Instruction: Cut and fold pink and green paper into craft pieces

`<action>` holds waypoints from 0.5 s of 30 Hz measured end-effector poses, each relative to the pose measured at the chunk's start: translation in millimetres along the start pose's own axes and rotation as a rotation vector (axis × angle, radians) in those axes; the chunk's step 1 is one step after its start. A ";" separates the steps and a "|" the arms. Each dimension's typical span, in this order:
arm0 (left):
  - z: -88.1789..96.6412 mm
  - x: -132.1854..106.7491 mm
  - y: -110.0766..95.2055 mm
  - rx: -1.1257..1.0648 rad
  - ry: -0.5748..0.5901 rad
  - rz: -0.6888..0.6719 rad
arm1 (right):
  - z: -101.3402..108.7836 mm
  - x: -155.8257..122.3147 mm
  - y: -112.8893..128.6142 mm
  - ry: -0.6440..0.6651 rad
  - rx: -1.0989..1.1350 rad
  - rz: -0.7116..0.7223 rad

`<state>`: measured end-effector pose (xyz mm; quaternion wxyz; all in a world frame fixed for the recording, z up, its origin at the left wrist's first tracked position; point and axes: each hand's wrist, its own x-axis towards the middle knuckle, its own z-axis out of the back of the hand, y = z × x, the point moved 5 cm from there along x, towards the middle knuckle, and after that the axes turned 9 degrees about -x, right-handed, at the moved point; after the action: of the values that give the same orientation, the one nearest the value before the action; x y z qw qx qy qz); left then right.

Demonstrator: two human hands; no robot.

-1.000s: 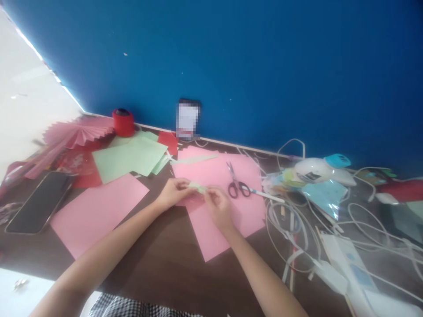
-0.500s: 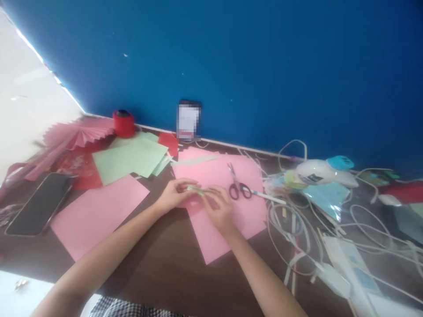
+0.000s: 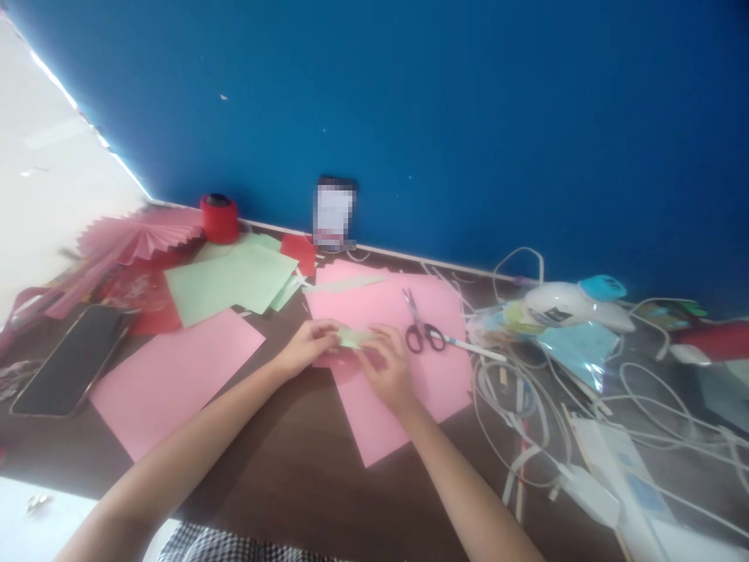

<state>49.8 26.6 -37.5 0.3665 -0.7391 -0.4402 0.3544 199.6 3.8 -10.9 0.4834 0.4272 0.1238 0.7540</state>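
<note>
Over the pink paper (image 3: 374, 429) we pinch a green slip (image 3: 349, 338) — left hand (image 3: 307, 347) and right hand (image 3: 392, 375) at its ends, fingers nearly closed on it — near the scissors (image 3: 417, 319)

To my left, a dark-screened rectangular phone (image 3: 70, 361) lies flat on the dark brown tabletop (image 3: 281, 476). Beyond it I see a pink pleated paper fan (image 3: 140, 232), just beside a squat red cylinder with a dark top (image 3: 219, 222). A deep blue wall (image 3: 445, 125) stands behind. To my right, a glossy white bottle with a turquoise cap (image 3: 562, 303) lies near a shiny pale-blue packet (image 3: 579, 349) and tangled white cables (image 3: 520, 462).
</note>
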 end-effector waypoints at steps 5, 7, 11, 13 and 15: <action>-5.6 -2.6 -2.8 -0.030 0.073 -0.008 | -1.3 0.6 -1.4 0.011 0.019 -0.042; -8.2 -2.7 -3.2 0.015 0.092 -0.026 | -1.3 0.6 -1.9 0.011 0.020 -0.053; -7.5 -1.4 -0.3 0.155 0.040 -0.047 | -2.7 0.4 -2.7 0.029 0.019 -0.069; -5.8 -0.8 2.0 0.195 0.017 -0.044 | -4.2 0.4 -3.2 0.038 0.031 -0.088; -3.6 -0.2 3.3 0.214 -0.001 -0.049 | -4.8 0.2 -4.7 0.017 0.085 -0.141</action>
<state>54.1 24.4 -38.6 0.4517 -0.6846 -0.4181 0.3905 198.8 7.3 -16.6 0.5157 0.4310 0.1895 0.7158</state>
